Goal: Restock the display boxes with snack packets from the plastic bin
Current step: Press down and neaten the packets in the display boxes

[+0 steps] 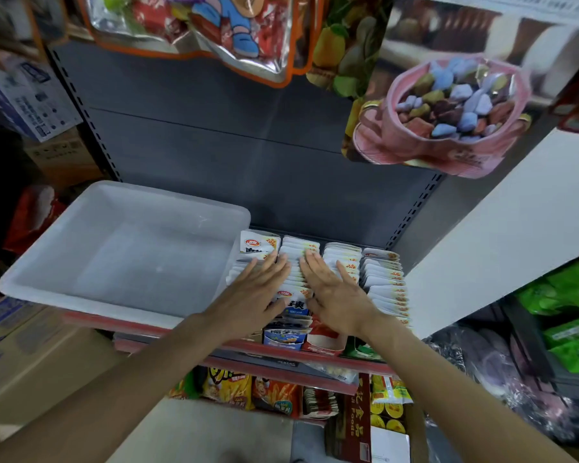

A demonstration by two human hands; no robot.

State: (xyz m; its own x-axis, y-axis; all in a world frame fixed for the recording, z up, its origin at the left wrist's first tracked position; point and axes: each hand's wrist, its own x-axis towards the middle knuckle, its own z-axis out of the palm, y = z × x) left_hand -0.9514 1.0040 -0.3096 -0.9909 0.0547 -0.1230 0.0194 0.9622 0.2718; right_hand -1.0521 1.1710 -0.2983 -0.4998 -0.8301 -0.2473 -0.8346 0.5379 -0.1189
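Observation:
A translucent white plastic bin (81,248) sits on the left of the shelf, and I see nothing inside it. To its right stand display boxes (325,342) packed with rows of white snack packets (385,282). My left hand (254,289) lies flat with straight fingers on the packets of the left rows. My right hand (331,289) lies flat beside it on the middle rows, fingers spread. Both palms press down on the packet tops. The two hands nearly touch.
Large candy bags (448,105) hang above the shelf at the right and top. A red shelf edge (281,350) runs below the boxes, with more snack bags (268,392) on the lower shelf. Cardboard boxes (37,362) stand at the left, and green packs (572,319) at the right.

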